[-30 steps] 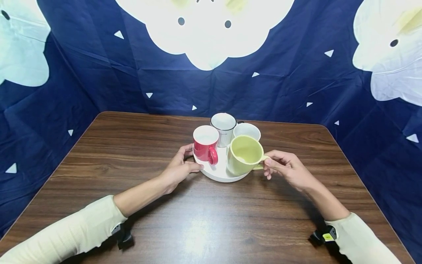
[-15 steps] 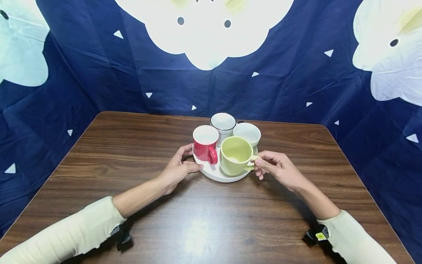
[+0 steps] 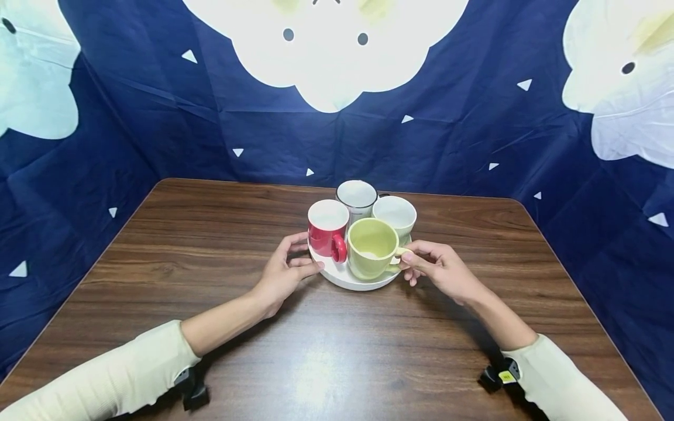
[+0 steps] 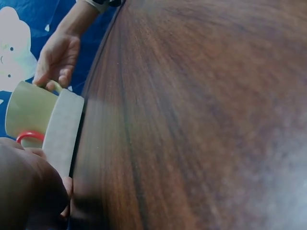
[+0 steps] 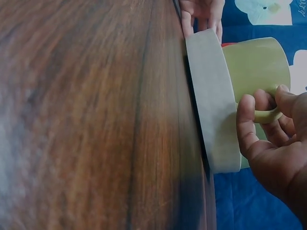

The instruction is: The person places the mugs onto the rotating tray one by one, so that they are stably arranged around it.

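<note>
A round white tray [image 3: 343, 278] bears several cups. My left hand [image 3: 283, 270] grips its left rim, thumb at the front edge. My right hand [image 3: 444, 272] pinches the handle of a yellow-green mug [image 3: 368, 257], which stands upright over the front right of the tray. In the right wrist view, the mug's base sits at the rim of the tray wall [image 5: 211, 105], with fingers curled round the handle [image 5: 266, 116]. Left of it is a red mug [image 3: 320, 238] with a white inside, its handle facing the front.
Behind these stand a white mug [image 3: 358, 199] with a dark rim and dark handle, and a cup with a white inside [image 3: 396, 211]. The brown wooden table [image 3: 337, 351] meets a blue patterned cloth [image 3: 284, 134] at the back.
My right hand has moved left with the yellow-green mug, bringing it closer to the red mug and uncovering more of the cup behind. My left hand keeps its place on the tray.
</note>
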Demonstrator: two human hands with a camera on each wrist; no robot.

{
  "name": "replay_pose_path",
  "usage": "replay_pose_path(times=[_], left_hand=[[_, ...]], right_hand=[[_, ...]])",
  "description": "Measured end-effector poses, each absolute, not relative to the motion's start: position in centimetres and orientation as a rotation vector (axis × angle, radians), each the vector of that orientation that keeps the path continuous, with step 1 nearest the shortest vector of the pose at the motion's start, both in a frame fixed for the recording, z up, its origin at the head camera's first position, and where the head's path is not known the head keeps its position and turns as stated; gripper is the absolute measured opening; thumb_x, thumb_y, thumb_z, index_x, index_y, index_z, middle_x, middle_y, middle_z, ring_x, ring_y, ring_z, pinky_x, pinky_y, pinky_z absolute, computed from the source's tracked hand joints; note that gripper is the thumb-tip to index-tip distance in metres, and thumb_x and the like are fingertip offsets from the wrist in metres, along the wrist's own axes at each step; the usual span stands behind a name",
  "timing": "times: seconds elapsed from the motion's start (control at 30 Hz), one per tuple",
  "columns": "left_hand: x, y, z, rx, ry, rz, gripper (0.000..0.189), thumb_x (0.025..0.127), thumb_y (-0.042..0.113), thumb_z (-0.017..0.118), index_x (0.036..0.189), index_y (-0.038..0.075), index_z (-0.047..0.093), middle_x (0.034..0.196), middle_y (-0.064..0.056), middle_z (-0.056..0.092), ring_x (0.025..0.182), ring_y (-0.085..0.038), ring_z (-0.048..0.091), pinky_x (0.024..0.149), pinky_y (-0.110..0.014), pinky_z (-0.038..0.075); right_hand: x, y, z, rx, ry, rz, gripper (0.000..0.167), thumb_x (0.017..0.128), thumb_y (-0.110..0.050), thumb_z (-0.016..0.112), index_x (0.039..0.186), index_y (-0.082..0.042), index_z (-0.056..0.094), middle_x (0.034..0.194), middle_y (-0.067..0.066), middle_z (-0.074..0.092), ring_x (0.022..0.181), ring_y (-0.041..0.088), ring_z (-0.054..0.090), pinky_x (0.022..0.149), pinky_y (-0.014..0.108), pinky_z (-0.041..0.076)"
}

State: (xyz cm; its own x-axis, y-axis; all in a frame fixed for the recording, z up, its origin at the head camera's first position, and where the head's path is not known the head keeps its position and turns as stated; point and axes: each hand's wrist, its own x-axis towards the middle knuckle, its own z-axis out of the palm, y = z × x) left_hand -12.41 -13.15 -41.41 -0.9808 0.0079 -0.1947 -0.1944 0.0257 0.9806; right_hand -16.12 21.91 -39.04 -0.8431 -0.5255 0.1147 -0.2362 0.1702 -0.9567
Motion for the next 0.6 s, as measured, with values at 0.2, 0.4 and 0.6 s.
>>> replay_pose_path(times=[0.2,0.4,0.6], left_hand=[[-12.33,-13.29,-41.41,-0.196,2.122,2.1,0.079,0.099,0.003,0.084,0.166,0.017,0.046,0.162,-0.017,0.048,0.109,-0.007,0.07,0.084,-0.02,0.06],[-12.29,-13.24,-41.38,-0.187,2.14,2.084,0.079,0.099,0.004,0.084,0.167,0.016,0.045,0.162,-0.017,0.048,0.112,-0.01,0.069,0.084,-0.019,0.059],[-12.3,-13.15,-41.42,-0.191,2.139,2.084,0.079,0.099,0.004,0.084,0.166,0.017,0.046,0.163,-0.016,0.048,0.115,-0.013,0.067,0.085,-0.019,0.059]], right_hand=[[-16.4,21.71,-38.7,-0.708,2.229,-1.673,0.023,0.115,-0.008,0.062,0.125,0.011,0.072,0.101,0.013,0.079,0.08,0.013,0.073,0.069,0.03,0.066],[-16.5,21.91,-38.66,-0.684,2.254,-1.628,0.022,0.116,-0.011,0.063,0.124,0.007,0.074,0.102,0.015,0.079,0.08,0.016,0.074,0.068,0.032,0.066],[-16.51,22.45,-38.91,-0.657,2.259,-1.659,0.026,0.114,-0.009,0.066,0.133,0.007,0.071,0.102,0.008,0.082,0.08,0.018,0.077,0.066,0.032,0.066]])
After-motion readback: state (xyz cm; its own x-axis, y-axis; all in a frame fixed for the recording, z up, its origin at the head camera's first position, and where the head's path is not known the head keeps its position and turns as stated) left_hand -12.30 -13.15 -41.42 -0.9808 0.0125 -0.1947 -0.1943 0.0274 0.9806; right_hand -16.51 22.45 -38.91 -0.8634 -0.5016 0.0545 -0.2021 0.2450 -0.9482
